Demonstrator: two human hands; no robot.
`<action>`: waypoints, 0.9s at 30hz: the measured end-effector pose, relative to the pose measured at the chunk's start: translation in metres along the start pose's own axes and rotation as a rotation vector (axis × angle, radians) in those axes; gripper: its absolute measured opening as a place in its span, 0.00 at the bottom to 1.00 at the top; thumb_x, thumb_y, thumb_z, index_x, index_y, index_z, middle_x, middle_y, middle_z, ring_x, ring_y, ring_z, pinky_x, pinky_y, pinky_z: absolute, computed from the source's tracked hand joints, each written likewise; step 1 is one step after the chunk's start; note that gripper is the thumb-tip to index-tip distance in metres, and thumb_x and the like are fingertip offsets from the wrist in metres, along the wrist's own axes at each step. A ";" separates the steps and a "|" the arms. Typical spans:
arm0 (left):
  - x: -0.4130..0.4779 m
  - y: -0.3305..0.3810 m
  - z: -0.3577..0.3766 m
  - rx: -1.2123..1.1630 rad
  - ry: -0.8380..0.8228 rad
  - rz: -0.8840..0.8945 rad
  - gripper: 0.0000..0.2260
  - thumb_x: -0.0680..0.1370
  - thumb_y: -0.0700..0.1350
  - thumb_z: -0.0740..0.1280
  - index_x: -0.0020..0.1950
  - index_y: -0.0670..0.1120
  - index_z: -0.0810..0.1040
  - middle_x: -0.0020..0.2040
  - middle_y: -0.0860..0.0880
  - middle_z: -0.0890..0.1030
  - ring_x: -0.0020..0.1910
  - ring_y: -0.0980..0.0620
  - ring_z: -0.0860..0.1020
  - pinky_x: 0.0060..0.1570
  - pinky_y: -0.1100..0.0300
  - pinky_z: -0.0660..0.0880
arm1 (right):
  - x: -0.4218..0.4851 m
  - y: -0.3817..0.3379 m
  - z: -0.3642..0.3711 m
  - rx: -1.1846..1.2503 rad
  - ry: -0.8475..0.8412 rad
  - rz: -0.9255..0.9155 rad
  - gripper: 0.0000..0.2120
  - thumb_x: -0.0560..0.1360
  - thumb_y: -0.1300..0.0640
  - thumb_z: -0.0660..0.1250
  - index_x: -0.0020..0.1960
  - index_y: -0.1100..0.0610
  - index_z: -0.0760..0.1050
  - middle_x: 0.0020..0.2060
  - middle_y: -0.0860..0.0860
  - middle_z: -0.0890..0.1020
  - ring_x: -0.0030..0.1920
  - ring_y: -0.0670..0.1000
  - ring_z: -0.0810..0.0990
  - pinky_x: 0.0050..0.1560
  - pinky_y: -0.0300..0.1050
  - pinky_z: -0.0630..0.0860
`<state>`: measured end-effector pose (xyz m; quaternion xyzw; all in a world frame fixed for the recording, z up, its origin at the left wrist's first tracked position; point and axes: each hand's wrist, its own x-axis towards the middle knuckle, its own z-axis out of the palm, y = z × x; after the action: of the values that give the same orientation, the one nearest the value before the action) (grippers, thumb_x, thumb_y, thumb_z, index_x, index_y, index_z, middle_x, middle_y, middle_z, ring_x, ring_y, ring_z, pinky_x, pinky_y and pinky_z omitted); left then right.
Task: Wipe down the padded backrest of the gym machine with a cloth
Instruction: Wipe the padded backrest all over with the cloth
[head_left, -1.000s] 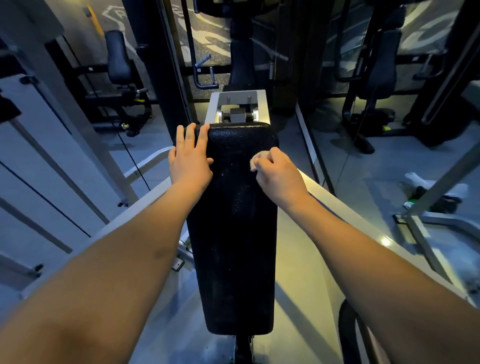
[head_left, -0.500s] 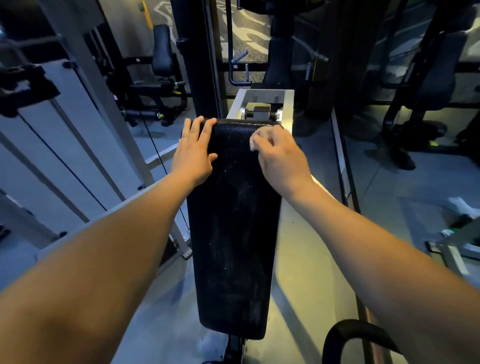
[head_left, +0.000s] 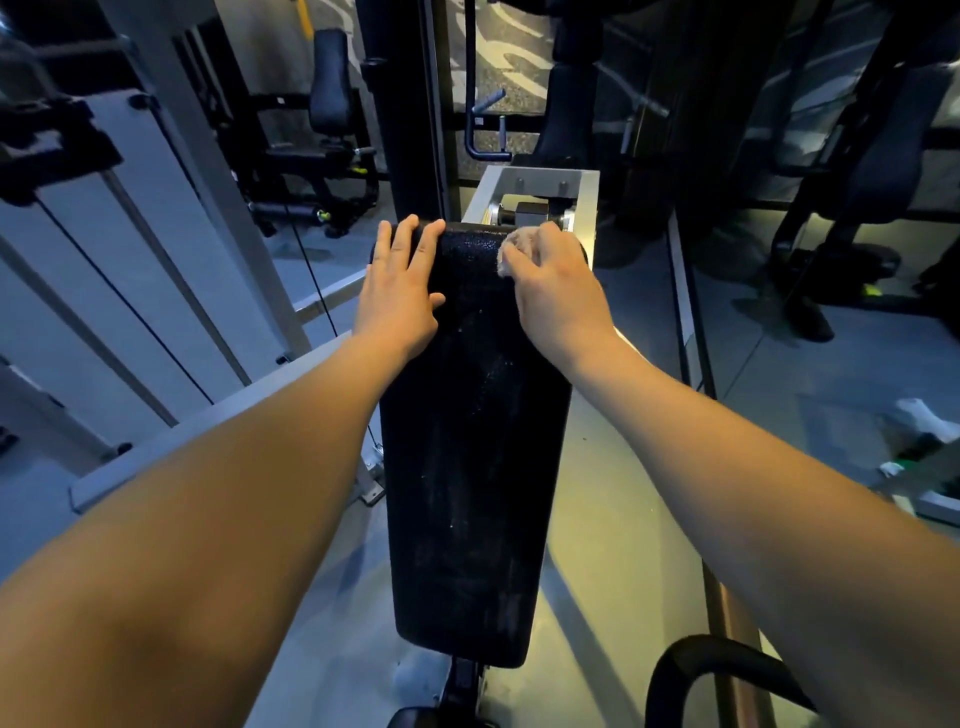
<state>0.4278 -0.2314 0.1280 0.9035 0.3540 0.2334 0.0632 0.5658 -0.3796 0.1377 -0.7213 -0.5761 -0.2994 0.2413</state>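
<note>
- Squarely below me, the black padded backrest (head_left: 467, 467) runs lengthwise away from me, its far end meeting the grey metal frame (head_left: 587, 197); pale streaks and specks show on the padding.
- My left hand (head_left: 400, 301) lies flat on the pad's far left corner, fingers (head_left: 402, 244) straight and slightly apart, tips at the top edge.
- My right hand (head_left: 561, 296) sits on the far right corner, fingers curled and clamped on the cloth (head_left: 511, 249).
- That cloth is a small pale wad, pressed against the pad just beside the frame.
</note>
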 end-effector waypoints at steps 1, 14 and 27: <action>0.000 0.000 0.000 0.001 -0.005 0.002 0.38 0.80 0.42 0.68 0.82 0.58 0.47 0.83 0.53 0.46 0.82 0.47 0.40 0.74 0.37 0.62 | -0.007 -0.003 0.006 0.002 -0.025 -0.014 0.10 0.82 0.61 0.63 0.61 0.63 0.77 0.55 0.58 0.74 0.56 0.59 0.72 0.43 0.53 0.77; -0.001 -0.003 0.001 0.004 -0.014 0.007 0.39 0.80 0.44 0.68 0.82 0.60 0.45 0.83 0.54 0.44 0.81 0.48 0.39 0.75 0.35 0.58 | -0.011 -0.011 0.004 -0.014 -0.088 -0.044 0.06 0.80 0.61 0.63 0.53 0.60 0.77 0.50 0.56 0.76 0.51 0.58 0.75 0.37 0.50 0.74; -0.001 -0.006 0.002 0.007 -0.007 0.019 0.39 0.80 0.43 0.68 0.81 0.61 0.45 0.83 0.55 0.44 0.81 0.48 0.39 0.74 0.34 0.57 | -0.023 -0.017 0.023 0.090 -0.099 -0.087 0.17 0.85 0.47 0.57 0.62 0.56 0.76 0.55 0.52 0.78 0.52 0.51 0.75 0.55 0.51 0.76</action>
<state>0.4245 -0.2278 0.1246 0.9078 0.3460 0.2295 0.0592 0.5489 -0.3753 0.1049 -0.6979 -0.6309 -0.2475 0.2316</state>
